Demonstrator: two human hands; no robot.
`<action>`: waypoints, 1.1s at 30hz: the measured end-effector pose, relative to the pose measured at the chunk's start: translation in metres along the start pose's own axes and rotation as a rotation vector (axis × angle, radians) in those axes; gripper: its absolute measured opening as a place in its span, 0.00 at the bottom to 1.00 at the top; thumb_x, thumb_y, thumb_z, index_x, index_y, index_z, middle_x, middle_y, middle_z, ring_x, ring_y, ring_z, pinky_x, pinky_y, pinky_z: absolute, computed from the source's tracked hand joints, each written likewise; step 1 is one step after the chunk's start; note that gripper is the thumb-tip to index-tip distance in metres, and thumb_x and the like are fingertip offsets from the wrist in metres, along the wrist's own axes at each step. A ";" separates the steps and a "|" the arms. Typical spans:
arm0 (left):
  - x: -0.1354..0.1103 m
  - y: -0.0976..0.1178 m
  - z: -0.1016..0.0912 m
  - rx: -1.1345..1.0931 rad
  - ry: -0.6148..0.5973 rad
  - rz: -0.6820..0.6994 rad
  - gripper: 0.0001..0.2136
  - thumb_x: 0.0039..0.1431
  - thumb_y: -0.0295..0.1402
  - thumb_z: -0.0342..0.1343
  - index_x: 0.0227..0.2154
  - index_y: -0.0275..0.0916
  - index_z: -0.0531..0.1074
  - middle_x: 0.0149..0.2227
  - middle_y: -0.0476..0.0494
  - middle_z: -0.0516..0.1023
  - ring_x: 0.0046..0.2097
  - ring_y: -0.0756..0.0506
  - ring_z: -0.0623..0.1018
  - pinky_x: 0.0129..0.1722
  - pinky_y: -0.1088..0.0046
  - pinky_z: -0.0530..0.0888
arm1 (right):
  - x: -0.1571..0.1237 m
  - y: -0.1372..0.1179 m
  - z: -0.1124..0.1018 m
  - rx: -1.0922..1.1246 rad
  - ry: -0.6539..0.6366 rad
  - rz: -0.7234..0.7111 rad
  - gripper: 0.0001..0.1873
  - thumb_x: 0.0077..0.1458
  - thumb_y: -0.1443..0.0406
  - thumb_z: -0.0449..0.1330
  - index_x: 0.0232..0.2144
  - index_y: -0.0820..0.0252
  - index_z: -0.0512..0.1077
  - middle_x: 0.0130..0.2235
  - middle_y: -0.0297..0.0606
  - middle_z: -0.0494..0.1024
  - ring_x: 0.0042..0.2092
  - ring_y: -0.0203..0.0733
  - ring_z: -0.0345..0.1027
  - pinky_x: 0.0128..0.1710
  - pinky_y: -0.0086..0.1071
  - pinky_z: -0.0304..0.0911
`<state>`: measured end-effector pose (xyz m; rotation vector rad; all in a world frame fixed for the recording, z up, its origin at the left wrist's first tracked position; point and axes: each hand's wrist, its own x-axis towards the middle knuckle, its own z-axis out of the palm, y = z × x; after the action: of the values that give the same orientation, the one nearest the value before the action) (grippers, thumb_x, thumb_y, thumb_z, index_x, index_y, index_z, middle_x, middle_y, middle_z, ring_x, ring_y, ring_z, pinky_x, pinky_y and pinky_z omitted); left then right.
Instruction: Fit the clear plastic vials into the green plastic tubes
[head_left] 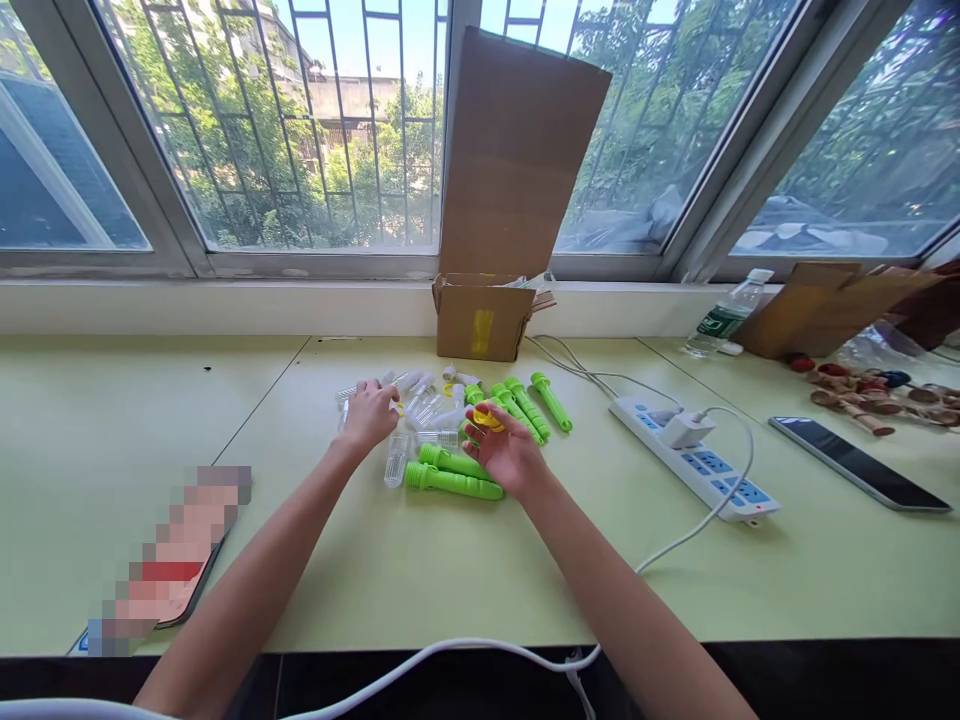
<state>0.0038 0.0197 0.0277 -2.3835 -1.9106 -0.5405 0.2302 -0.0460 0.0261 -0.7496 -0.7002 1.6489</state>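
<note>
My right hand is raised a little over the pile, palm up, with its fingers closed around yellow plastic rings. My left hand reaches down at the pile's left side. Its fingers are curled and pressed together, and whatever they grip is hidden. A yellow bit shows close to its fingertips. Around it lie clear plastic tubes with ridged ends. Several bright green threaded tubes lie in front of and behind my right hand. Small whitish parts sit at the back of the pile.
An open cardboard box stands behind the pile. To the right are a power strip with cables, a dark phone, a water bottle and wooden toys. Another phone lies left. A white cable crosses the table's front edge.
</note>
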 end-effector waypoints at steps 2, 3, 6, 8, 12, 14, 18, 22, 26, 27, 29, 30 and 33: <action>-0.001 0.001 0.001 0.039 0.018 0.013 0.12 0.52 0.29 0.52 0.39 0.43 0.75 0.43 0.36 0.71 0.49 0.35 0.67 0.45 0.59 0.67 | 0.000 0.000 0.000 0.009 0.012 0.007 0.10 0.44 0.56 0.65 0.29 0.52 0.74 0.36 0.36 0.77 0.36 0.42 0.69 0.32 0.35 0.64; -0.001 0.001 0.001 0.071 0.025 0.037 0.12 0.52 0.30 0.52 0.39 0.43 0.76 0.44 0.36 0.70 0.50 0.35 0.66 0.47 0.57 0.66 | 0.001 0.000 0.000 0.018 0.013 0.011 0.10 0.44 0.56 0.65 0.29 0.52 0.74 0.36 0.36 0.77 0.36 0.42 0.69 0.32 0.34 0.64; -0.002 0.003 0.003 0.188 0.039 0.134 0.11 0.51 0.31 0.54 0.38 0.45 0.77 0.52 0.36 0.66 0.57 0.34 0.60 0.56 0.48 0.56 | 0.001 0.000 -0.001 0.027 0.007 0.013 0.09 0.45 0.56 0.65 0.29 0.52 0.74 0.36 0.35 0.77 0.35 0.41 0.68 0.32 0.34 0.64; -0.001 0.004 0.006 0.251 0.022 0.169 0.11 0.51 0.28 0.54 0.35 0.45 0.77 0.56 0.38 0.64 0.61 0.34 0.55 0.59 0.45 0.48 | 0.001 0.000 -0.001 0.010 0.011 0.007 0.10 0.45 0.56 0.65 0.29 0.52 0.74 0.36 0.36 0.77 0.36 0.42 0.69 0.32 0.35 0.64; 0.002 0.002 0.011 0.228 0.011 0.191 0.08 0.51 0.26 0.53 0.28 0.44 0.77 0.55 0.39 0.65 0.62 0.35 0.55 0.60 0.44 0.43 | 0.001 0.000 -0.002 -0.003 0.017 -0.002 0.11 0.44 0.55 0.65 0.30 0.53 0.74 0.36 0.36 0.77 0.36 0.42 0.69 0.33 0.36 0.64; 0.003 0.000 0.010 0.150 0.042 0.190 0.08 0.52 0.26 0.53 0.27 0.43 0.77 0.54 0.39 0.67 0.60 0.35 0.58 0.60 0.44 0.44 | 0.001 0.000 -0.002 0.008 0.012 0.002 0.11 0.45 0.55 0.65 0.30 0.53 0.74 0.35 0.35 0.77 0.35 0.42 0.69 0.33 0.35 0.64; 0.006 -0.001 -0.001 -0.060 0.142 0.129 0.06 0.53 0.29 0.53 0.29 0.43 0.76 0.48 0.40 0.72 0.55 0.36 0.65 0.58 0.47 0.52 | 0.001 0.000 -0.001 0.023 0.008 0.007 0.09 0.45 0.56 0.65 0.30 0.53 0.74 0.35 0.35 0.77 0.35 0.40 0.68 0.32 0.34 0.64; 0.003 0.013 -0.018 -0.362 0.154 0.169 0.05 0.54 0.32 0.53 0.31 0.42 0.74 0.39 0.44 0.77 0.46 0.41 0.72 0.51 0.60 0.64 | 0.000 0.001 0.001 -0.028 0.029 -0.005 0.10 0.45 0.56 0.65 0.30 0.53 0.74 0.35 0.36 0.77 0.35 0.41 0.69 0.31 0.34 0.64; -0.002 0.041 -0.029 -0.589 0.109 0.289 0.06 0.54 0.34 0.55 0.35 0.42 0.72 0.39 0.46 0.77 0.42 0.43 0.75 0.46 0.66 0.67 | -0.001 0.003 0.004 -0.067 0.032 -0.013 0.12 0.45 0.56 0.65 0.32 0.53 0.74 0.36 0.36 0.77 0.35 0.40 0.69 0.30 0.33 0.64; -0.003 0.048 -0.029 -0.632 0.112 0.317 0.07 0.53 0.34 0.56 0.36 0.42 0.72 0.39 0.46 0.77 0.43 0.43 0.75 0.46 0.66 0.67 | -0.001 0.003 0.004 -0.078 0.029 -0.016 0.12 0.45 0.56 0.66 0.32 0.52 0.74 0.36 0.35 0.77 0.34 0.40 0.69 0.30 0.32 0.64; -0.005 0.062 -0.030 -0.700 0.098 0.381 0.09 0.52 0.34 0.57 0.38 0.42 0.71 0.39 0.46 0.77 0.43 0.43 0.76 0.45 0.68 0.68 | -0.001 0.003 0.005 -0.093 0.017 -0.022 0.13 0.44 0.55 0.66 0.33 0.52 0.74 0.36 0.34 0.77 0.34 0.39 0.68 0.29 0.31 0.63; -0.005 0.067 -0.029 -0.713 0.074 0.415 0.10 0.52 0.34 0.57 0.38 0.41 0.70 0.40 0.46 0.77 0.43 0.43 0.76 0.44 0.68 0.68 | -0.001 0.004 0.006 -0.096 0.010 -0.024 0.13 0.44 0.55 0.66 0.33 0.52 0.74 0.36 0.33 0.77 0.34 0.38 0.68 0.28 0.30 0.63; -0.005 0.078 -0.027 -0.735 -0.007 0.490 0.11 0.53 0.33 0.56 0.40 0.41 0.70 0.41 0.45 0.77 0.45 0.43 0.76 0.44 0.69 0.69 | 0.000 0.004 0.005 -0.080 -0.001 -0.027 0.12 0.43 0.57 0.68 0.31 0.52 0.74 0.35 0.31 0.77 0.33 0.36 0.68 0.28 0.29 0.62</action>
<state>0.0706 -0.0102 0.0664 -3.1070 -1.1451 -1.3535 0.2236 -0.0470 0.0262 -0.7927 -0.7777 1.6046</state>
